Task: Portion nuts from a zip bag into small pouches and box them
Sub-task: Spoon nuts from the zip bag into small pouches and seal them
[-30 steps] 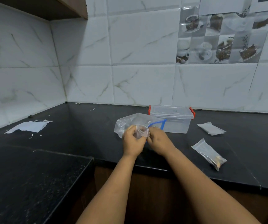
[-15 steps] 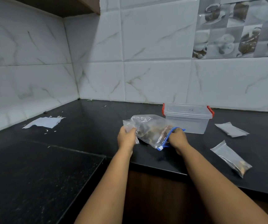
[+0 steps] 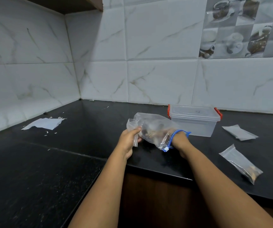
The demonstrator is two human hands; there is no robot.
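Right hand (image 3: 179, 139) reaches w/ fingers hidden inside clear blue-zip bag of nuts (image 3: 155, 129), grip unclear; left hand (image 3: 129, 140) pinching a small clear pouch (image 3: 133, 127) should hold it steady.

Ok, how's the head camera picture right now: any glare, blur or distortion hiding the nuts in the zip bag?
Head view: dim, even light, no hard shadows. Wide-angle bending curves the wall tiles. The zip bag carries crinkle glare, so the nuts read only as a brown blur. The right hand is inside its blue mouth; the left hand pinches clear plastic.
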